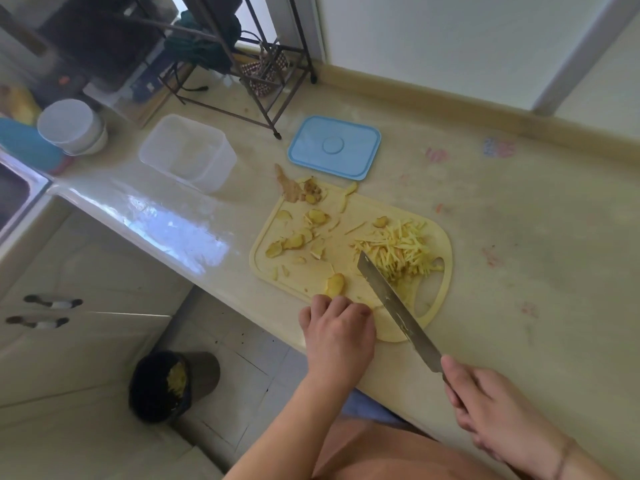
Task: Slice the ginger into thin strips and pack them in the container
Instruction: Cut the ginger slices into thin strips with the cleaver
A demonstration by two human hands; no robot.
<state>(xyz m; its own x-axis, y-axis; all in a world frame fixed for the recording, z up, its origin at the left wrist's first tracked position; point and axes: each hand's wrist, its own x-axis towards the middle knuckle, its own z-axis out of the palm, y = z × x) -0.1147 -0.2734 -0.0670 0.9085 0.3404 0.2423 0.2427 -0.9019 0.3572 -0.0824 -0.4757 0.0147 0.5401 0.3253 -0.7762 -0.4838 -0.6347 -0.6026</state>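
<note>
A pale yellow cutting board [349, 209] lies on the counter. A heap of thin ginger strips [401, 249] sits on its right side, and several ginger slices [294, 241] are scattered on its left. My right hand [491, 407] grips the handle of a knife [394, 306]; the blade slants across the board with its tip beside the strips. My left hand [337, 334] rests at the board's near edge with curled fingers, right behind a ginger slice [336, 284]. What lies under the fingers is hidden. A clear plastic container [188, 152] stands open beyond the board, its blue lid [334, 147] lying to the right.
An unpeeled ginger piece [289, 185] lies at the board's far corner. White bowls [71, 128] stand at the left near a sink [14, 192]. A metal rack [242, 64] stands behind. A black bin [169, 386] sits on the floor below the counter edge.
</note>
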